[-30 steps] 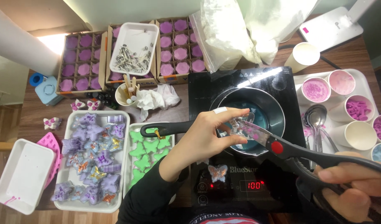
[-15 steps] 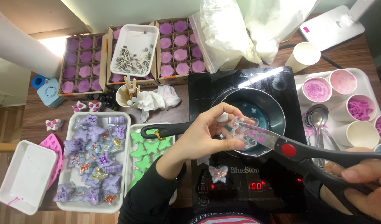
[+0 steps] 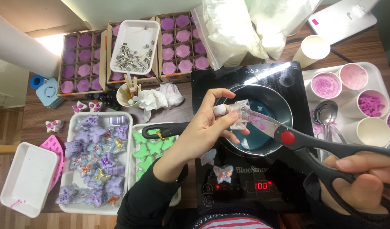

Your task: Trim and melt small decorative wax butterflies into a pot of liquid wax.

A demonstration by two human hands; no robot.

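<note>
Now, from the head view: left hand (image 3: pixel 205 131) pinching a small clear plastic piece (image 3: pixel 239 114) over the dark pan (image 3: pixel 258 123), fingers closed tight on it, a white bandage on one fingertip. Right hand (image 3: pixel 358 182) wrapped shut around the black handles of the scissors (image 3: pixel 288 138), blades meeting the clear piece right above the blue-green liquid in the pan. Pan sitting on a black induction cooktop (image 3: pixel 250 186), red digits glowing on its front panel, long black pan handle (image 3: pixel 165 130) running left under the left wrist. Two small butterfly shapes (image 3: pixel 222 173) lying on the cooktop near the display. Left of that, on the bench, a white tray of purple butterflies (image 3: pixel 95 161), just beside it a tray of green butterflies (image 3: pixel 150 152). Farther back, cardboard boxes of purple flower shapes (image 3: pixel 82 63) and a white tray of metal wick pieces (image 3: pixel 133 53). Off to the right, paper cups (image 3: pixel 326 85) with pink and purple contents, spoons (image 3: pixel 326 116) beside them.
</note>
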